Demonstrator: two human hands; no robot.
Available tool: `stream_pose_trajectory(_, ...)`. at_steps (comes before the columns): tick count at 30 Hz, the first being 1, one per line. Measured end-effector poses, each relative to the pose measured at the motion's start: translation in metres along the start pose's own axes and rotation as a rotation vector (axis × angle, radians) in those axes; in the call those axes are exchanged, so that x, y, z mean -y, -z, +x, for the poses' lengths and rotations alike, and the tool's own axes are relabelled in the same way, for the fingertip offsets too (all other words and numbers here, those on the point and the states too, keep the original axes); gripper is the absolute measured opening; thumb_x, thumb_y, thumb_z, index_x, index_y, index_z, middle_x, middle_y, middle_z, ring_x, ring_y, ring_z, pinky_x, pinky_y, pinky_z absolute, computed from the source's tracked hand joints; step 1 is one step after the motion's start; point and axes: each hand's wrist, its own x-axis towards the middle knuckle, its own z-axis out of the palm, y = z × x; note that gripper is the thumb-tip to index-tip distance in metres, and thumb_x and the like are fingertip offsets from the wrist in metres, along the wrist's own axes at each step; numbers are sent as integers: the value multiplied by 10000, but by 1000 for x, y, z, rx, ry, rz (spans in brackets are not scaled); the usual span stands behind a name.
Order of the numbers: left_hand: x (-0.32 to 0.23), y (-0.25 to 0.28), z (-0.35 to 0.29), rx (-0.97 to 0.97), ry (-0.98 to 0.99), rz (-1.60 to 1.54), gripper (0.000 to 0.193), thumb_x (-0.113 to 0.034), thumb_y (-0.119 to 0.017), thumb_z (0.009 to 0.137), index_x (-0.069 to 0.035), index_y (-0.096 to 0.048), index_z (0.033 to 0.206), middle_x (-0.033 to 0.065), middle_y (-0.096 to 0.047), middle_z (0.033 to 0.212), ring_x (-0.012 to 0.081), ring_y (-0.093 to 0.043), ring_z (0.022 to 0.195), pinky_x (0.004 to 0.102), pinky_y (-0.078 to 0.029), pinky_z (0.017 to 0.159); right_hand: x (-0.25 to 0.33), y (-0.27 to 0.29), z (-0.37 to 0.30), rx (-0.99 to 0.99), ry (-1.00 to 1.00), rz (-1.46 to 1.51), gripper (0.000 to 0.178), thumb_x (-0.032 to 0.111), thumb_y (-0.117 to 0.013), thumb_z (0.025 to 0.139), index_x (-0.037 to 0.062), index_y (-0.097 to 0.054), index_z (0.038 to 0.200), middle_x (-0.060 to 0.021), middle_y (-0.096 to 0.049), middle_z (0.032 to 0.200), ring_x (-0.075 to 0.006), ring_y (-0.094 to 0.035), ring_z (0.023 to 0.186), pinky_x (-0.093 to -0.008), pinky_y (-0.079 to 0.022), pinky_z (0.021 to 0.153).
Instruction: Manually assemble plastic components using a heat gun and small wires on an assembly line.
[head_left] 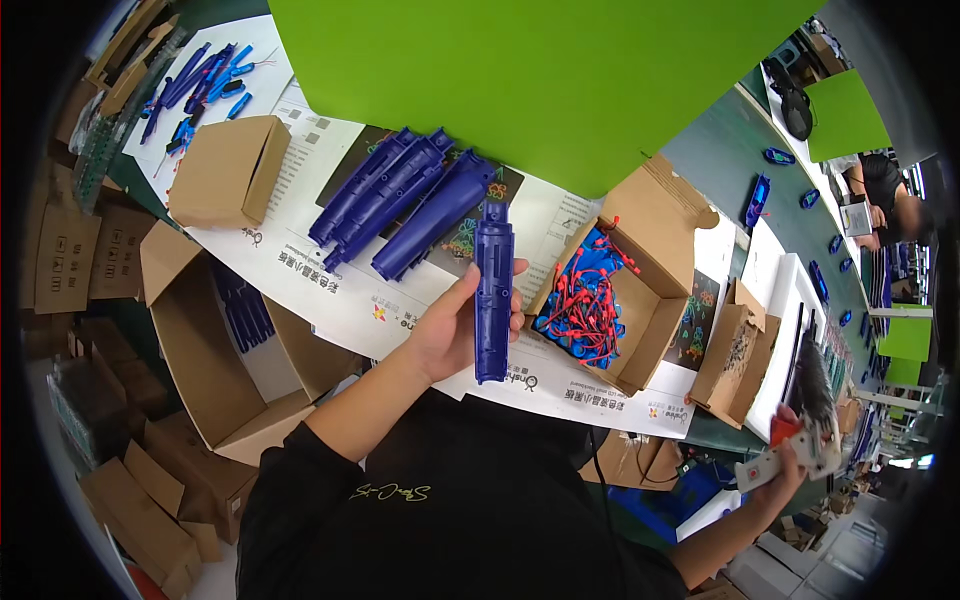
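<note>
My left hand (448,325) is closed round a long dark blue plastic half-shell (493,300), held upright with its ribbed hollow side facing me. Far to the right, my right hand (780,485) grips a white piece with a red part (762,468); its kind is not clear. A dark, blurred shape (815,385) rises just beyond that hand. Left of the held shell, several more dark blue shells (385,195) lie side by side on the printed white sheet (335,290). To its right, an open cardboard box (650,325) holds blue parts with red-tipped wires (590,300).
A green panel (530,80) stands across the back. A closed carton (225,175) sits at the left, near loose blue parts (205,85). Below it, an open carton (200,370) contains dark blue pieces. A small box (730,370) lies right; another person (885,195) sits beyond.
</note>
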Motion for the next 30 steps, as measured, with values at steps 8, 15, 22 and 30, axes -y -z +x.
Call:
stream_pose_trajectory(8,1,-5,-1,-8,-23,184,560,-443,-291,968,-8,-361,1313,52,-548,852,153,-537,776,291,-446,723,47,-131,-22,708,39,126,429,113,-610,759,-52,-464,1127,-178,-550,972,-306,-554,948,-508,-416,904)
stream_pose_trajectory(15,1,0,-6,39,-60,140,556,-453,-281,967,-21,-378,1302,47,-549,850,149,-539,763,286,-446,717,52,-203,-26,984,-179,23,216,2,-568,776,4,-541,991,-74,-574,891,-186,-553,887,-313,-452,781)
stream_pose_trajectory(22,1,-3,-7,-2,-56,171,513,-471,-287,958,-41,-450,1185,72,-524,855,190,-536,771,318,-432,719,40,-223,-15,1063,-149,-58,148,16,-585,784,20,-561,930,-47,-578,840,-134,-538,817,-281,-448,734)
stream_pose_trajectory(30,4,10,-7,-10,5,166,467,-460,-343,952,-55,-511,1112,70,-550,879,174,-547,789,310,-449,737,38,-227,-17,1040,-214,-129,157,76,-635,784,16,-570,914,-43,-592,824,-127,-550,759,-274,-456,675)
